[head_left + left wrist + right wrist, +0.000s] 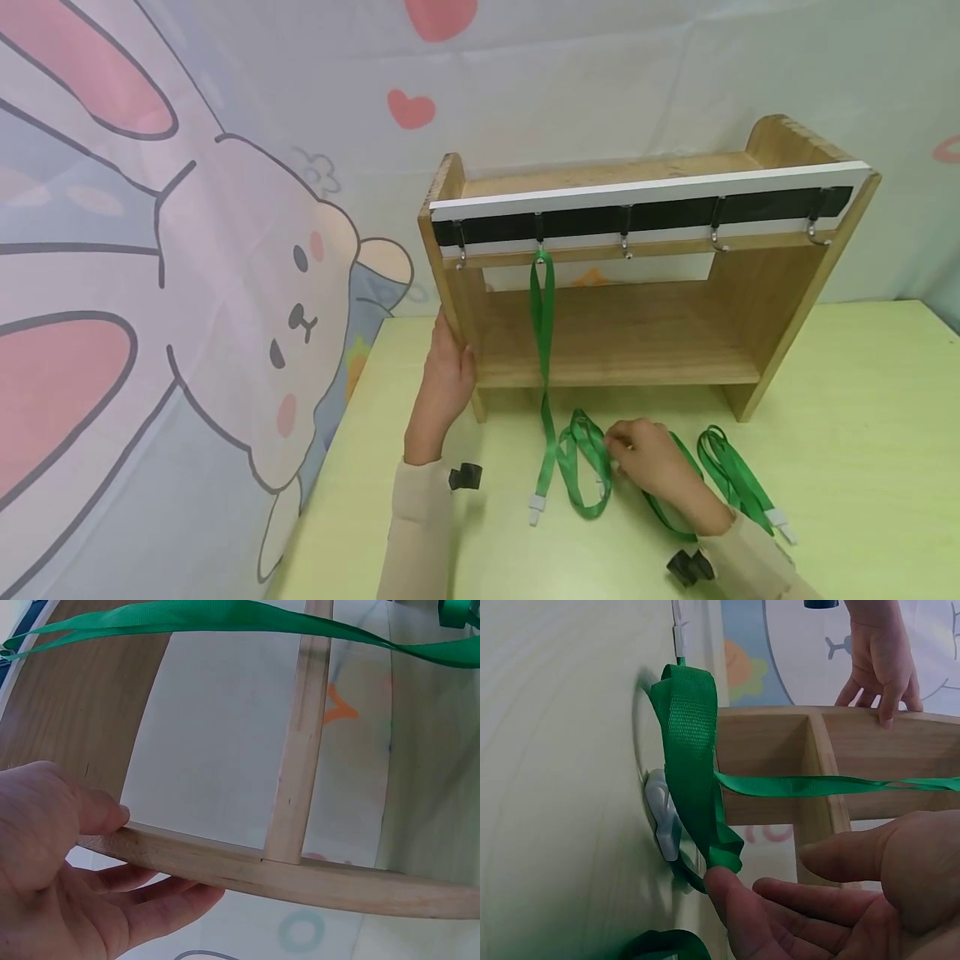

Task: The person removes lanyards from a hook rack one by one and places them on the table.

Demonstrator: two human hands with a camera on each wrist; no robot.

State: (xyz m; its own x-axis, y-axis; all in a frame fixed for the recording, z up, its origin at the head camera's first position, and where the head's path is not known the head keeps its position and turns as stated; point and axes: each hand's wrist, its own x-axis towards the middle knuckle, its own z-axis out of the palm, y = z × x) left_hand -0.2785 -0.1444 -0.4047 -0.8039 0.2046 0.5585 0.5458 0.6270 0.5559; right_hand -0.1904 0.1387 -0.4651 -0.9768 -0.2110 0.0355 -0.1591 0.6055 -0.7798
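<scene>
My left hand (447,375) grips the left side panel of a wooden shelf (600,337), thumb inside and fingers outside in the left wrist view. From the second hook hangs a green lanyard (546,333), its white clip (536,505) low at the table. My right hand (652,458) is at a looped green lanyard (691,742) on the table. One fingertip touches this band's end, while the thumb stands apart from it. Under the right forearm lies another green lanyard (684,454), partly hidden. Further right is a folded green lanyard (738,479) with a white clip.
A white-and-black strip (675,210) along the shelf's top front carries several metal hooks (625,243). The shelf stands on a pale yellow-green table (862,400). Behind it hangs a cloth (570,92) printed with a rabbit and hearts.
</scene>
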